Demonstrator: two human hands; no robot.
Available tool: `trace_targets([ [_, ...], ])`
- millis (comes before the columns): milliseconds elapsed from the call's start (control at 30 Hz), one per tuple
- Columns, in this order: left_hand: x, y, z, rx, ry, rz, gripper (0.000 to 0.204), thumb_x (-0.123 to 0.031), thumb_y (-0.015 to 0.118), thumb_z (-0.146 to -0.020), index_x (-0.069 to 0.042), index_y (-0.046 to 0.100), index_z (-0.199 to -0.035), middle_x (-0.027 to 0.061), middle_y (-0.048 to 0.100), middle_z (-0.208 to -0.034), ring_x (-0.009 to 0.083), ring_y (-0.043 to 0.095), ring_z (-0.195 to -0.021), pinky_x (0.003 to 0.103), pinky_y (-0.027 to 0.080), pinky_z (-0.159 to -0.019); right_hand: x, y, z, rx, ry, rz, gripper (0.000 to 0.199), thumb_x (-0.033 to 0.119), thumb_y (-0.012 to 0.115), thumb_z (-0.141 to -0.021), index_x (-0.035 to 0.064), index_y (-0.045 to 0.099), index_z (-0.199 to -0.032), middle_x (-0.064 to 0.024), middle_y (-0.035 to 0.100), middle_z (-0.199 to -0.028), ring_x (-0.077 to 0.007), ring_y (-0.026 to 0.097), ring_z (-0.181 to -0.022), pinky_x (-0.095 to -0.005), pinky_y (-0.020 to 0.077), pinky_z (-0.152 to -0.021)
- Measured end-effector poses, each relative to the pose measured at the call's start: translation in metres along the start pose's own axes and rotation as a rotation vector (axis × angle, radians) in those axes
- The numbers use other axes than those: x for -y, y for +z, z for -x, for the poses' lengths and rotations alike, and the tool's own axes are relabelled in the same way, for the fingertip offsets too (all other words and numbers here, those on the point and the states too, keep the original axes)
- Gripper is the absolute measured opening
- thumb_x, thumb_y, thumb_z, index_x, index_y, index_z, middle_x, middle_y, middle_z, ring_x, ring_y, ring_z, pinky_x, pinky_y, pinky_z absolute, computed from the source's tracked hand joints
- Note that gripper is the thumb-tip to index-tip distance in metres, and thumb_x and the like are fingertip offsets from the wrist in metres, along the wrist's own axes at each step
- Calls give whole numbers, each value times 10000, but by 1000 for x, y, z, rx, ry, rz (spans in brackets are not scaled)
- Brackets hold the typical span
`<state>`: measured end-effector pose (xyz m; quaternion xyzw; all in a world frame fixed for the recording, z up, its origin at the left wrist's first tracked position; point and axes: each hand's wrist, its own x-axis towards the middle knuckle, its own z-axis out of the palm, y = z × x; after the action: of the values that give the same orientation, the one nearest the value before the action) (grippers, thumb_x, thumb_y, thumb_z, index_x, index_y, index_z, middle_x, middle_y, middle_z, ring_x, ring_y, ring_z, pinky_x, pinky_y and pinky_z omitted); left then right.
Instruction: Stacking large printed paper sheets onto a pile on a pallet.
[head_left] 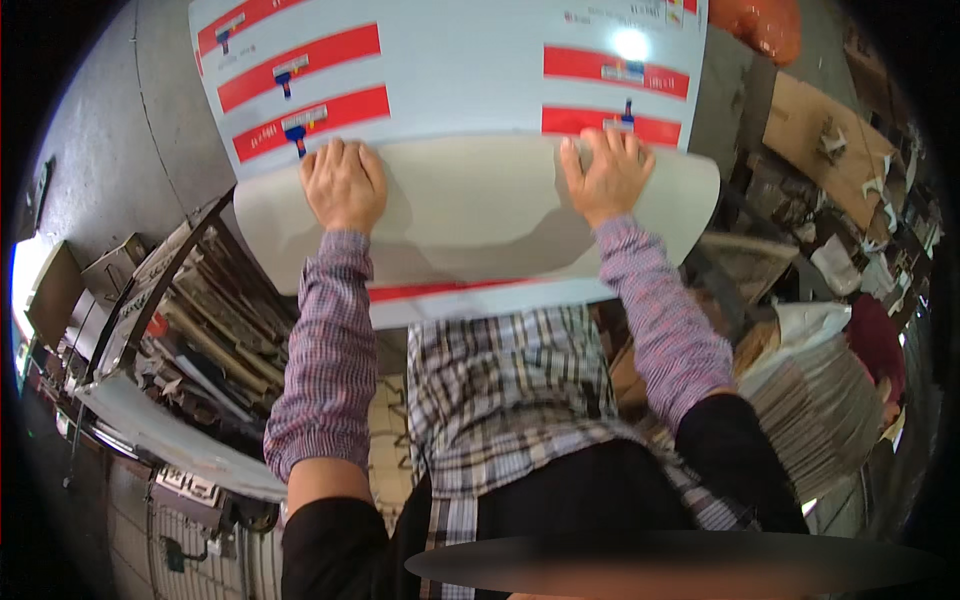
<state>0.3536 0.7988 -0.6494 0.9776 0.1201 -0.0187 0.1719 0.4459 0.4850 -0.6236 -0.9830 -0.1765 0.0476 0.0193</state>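
Left hand and right hand both press flat, fingers spread, on the folded-over beige back of a large printed sheet with red bands. Stack of sheets near right; cluttered rack, possibly scrap strips, left.

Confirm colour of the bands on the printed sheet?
Red bands on a pale blue-white printed sheet; head view.

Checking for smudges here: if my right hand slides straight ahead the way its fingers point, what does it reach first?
Probably the lower red stripe printed on the glossy sheet. The right hand lies flat with its fingertips right at that stripe's edge.
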Motion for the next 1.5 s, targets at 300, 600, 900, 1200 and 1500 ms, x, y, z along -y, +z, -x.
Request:
trace_targets([
  [300, 97, -75, 27, 267, -529, -152, 520, -482, 414, -967, -170, 519, -1369, 103, 483, -1388, 297, 458, -1278, 514, 329, -1029, -139, -50, 33, 186, 160, -3, 372, 448, 552, -924, 139, 679, -1086, -35, 637, -1138, -217, 533, -1153, -512, 297, -1028],
  [600, 129, -4, 27, -306, -398, 53, 581, -457, 475, -933, -47, 495, -1344, 183, 525, -1097, 334, 469, -1071, 447, 347, -974, -145, 10, 22, -188, 116, -76, 261, 356, 584, -900, 147, 684, -1019, -30, 626, -1084, -257, 508, -1142, -521, 266, -1029],
  [900, 117, -133, 74, 321, -875, -57, 728, -682, 411, -917, 12, 531, -1098, 240, 628, -1066, 400, 618, -948, 475, 466, -814, -177, -119, 79, 149, 578, -45, 534, 490, 560, -929, 29, 555, -1199, -206, 586, -1187, -383, 558, -1076, -434, 443, -892],
  [1200, 123, -161, 69, 318, -595, 356, 422, -400, 586, -967, 19, 573, -1017, 85, 596, -825, 173, 535, -737, 338, 455, -677, -210, -131, 83, 490, 918, -734, 513, 468, 660, -893, -41, 597, -905, -92, 630, -917, -166, 576, -830, -313, 463, -751],
  [1500, 176, -77, -43, -276, -965, 1089, 380, -89, 757, -767, 17, 596, -1094, 105, 622, -1060, 209, 603, -962, 334, 510, -842, -204, -50, -58, -98, 1029, -930, 567, 316, 824, -761, -8, 603, -1170, -119, 589, -1165, -205, 567, -997, -316, 458, -883],
])
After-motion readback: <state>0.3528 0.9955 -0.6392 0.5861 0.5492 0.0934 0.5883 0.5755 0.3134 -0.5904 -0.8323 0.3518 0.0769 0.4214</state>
